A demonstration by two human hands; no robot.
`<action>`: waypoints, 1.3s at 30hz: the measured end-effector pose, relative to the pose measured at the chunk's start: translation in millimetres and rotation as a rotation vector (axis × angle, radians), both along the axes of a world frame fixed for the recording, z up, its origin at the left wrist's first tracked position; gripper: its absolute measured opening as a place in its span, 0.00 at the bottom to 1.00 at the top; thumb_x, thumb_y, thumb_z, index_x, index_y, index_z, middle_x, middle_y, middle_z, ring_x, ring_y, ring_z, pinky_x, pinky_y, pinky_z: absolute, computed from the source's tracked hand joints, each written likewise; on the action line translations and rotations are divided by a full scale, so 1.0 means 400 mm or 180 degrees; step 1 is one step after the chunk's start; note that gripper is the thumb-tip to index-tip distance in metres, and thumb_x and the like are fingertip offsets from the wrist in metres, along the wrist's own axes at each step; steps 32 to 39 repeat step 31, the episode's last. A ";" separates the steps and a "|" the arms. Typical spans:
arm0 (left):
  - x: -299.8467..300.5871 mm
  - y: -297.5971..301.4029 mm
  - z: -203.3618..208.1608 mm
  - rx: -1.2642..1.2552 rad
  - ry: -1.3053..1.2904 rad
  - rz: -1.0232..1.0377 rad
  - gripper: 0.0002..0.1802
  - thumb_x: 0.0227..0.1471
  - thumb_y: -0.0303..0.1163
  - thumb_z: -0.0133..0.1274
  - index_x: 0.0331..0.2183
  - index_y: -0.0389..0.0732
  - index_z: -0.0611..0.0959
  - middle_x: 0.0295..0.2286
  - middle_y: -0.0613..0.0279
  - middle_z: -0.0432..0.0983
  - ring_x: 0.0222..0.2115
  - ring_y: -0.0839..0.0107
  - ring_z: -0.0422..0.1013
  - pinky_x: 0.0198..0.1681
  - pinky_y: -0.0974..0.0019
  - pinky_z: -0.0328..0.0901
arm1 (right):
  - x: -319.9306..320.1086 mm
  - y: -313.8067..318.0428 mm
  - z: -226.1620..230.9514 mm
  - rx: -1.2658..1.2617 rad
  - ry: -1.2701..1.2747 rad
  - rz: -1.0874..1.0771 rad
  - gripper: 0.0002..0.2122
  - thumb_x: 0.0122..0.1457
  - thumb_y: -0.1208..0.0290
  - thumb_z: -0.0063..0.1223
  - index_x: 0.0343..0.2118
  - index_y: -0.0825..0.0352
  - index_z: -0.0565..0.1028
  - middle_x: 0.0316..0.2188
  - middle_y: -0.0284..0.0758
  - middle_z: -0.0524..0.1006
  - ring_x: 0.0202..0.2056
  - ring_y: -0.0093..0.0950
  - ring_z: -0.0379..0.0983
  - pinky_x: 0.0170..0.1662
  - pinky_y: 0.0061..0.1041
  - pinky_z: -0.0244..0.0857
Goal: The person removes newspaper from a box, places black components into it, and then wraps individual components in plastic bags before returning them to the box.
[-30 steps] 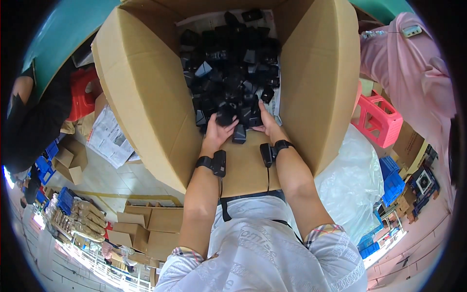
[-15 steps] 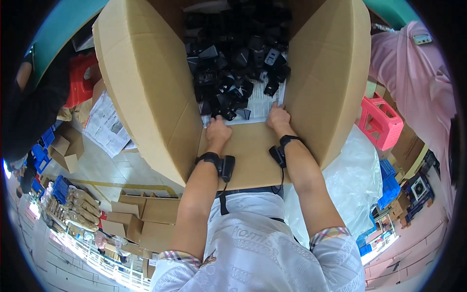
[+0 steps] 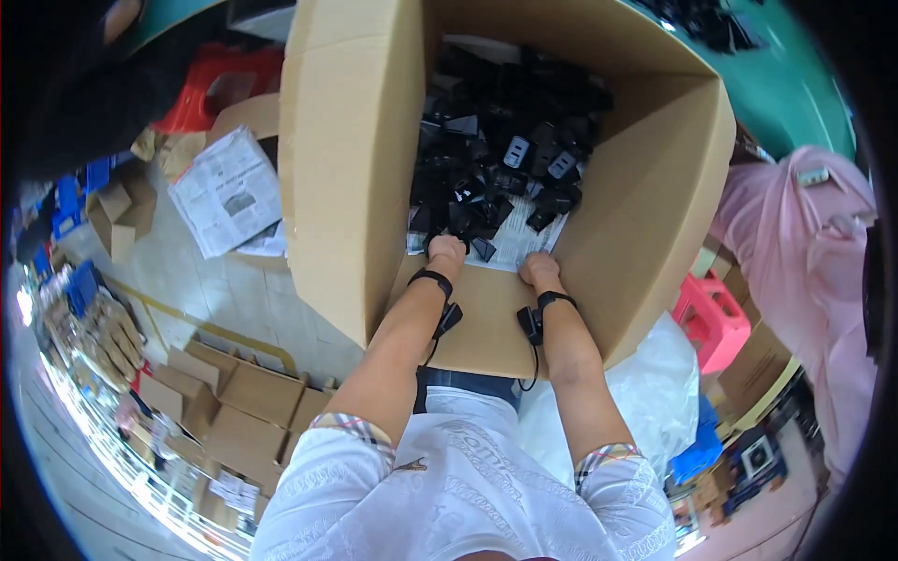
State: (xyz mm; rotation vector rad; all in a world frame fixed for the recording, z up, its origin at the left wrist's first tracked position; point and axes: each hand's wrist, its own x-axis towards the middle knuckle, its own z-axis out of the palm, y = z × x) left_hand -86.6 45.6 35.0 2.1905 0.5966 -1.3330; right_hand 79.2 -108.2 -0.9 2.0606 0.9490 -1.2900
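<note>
A large cardboard box point(image 3: 659, 178) stands open before me, and both my arms reach into it over its near side. Inside lies a heap of black plastic pieces point(image 3: 510, 192), shaped like small adapter housings, some with slotted grey faces. Printed newspaper point(image 3: 517, 238) lines the bottom under them. My left hand point(image 3: 448, 247) is closed at the heap's near edge, beside a few black pieces; its fingertips are hidden. At the near right edge of the newspaper, my right hand point(image 3: 540, 268) is closed with the fingers curled against the paper. Each wrist wears a black strapped device.
A red stool point(image 3: 224, 84) and folded newspapers point(image 3: 227, 192) are on the left. Cardboard boxes point(image 3: 248, 402) stand at lower left. On the right are a pink stool point(image 3: 713, 323), clear plastic sheeting point(image 3: 641, 383) and pink cloth point(image 3: 790, 224). A green surface point(image 3: 786, 75) holds more black pieces.
The view has turned, and the box now sits tilted and further right in it. My left hand has moved closer against the black pieces. The fingers of my right hand are more curled.
</note>
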 end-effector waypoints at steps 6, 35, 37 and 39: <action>-0.077 0.009 -0.049 0.0107 -0.0248 0.0313 0.14 0.56 0.30 0.46 0.38 0.49 0.85 0.41 0.63 0.80 0.43 0.67 0.76 0.41 0.64 0.71 | -0.010 0.018 -0.007 0.0039 0.0432 0.0072 0.14 0.55 0.69 0.44 0.39 0.69 0.79 0.45 0.47 0.76 0.49 0.43 0.72 0.51 0.35 0.67; -0.044 0.019 0.010 -0.0811 -0.0187 0.0651 0.31 0.47 0.52 0.57 0.49 0.44 0.78 0.55 0.50 0.66 0.54 0.57 0.66 0.55 0.57 0.63 | 0.097 0.144 0.286 0.0961 0.2355 -0.2310 0.08 0.58 0.69 0.47 0.33 0.66 0.76 0.27 0.32 0.79 0.29 0.21 0.75 0.32 0.21 0.69; -0.044 0.019 0.010 -0.0811 -0.0187 0.0651 0.31 0.47 0.52 0.57 0.49 0.44 0.78 0.55 0.50 0.66 0.54 0.57 0.66 0.55 0.57 0.63 | 0.097 0.144 0.286 0.0961 0.2355 -0.2310 0.08 0.58 0.69 0.47 0.33 0.66 0.76 0.27 0.32 0.79 0.29 0.21 0.75 0.32 0.21 0.69; -0.044 0.019 0.010 -0.0811 -0.0187 0.0651 0.31 0.47 0.52 0.57 0.49 0.44 0.78 0.55 0.50 0.66 0.54 0.57 0.66 0.55 0.57 0.63 | 0.097 0.144 0.286 0.0961 0.2355 -0.2310 0.08 0.58 0.69 0.47 0.33 0.66 0.76 0.27 0.32 0.79 0.29 0.21 0.75 0.32 0.21 0.69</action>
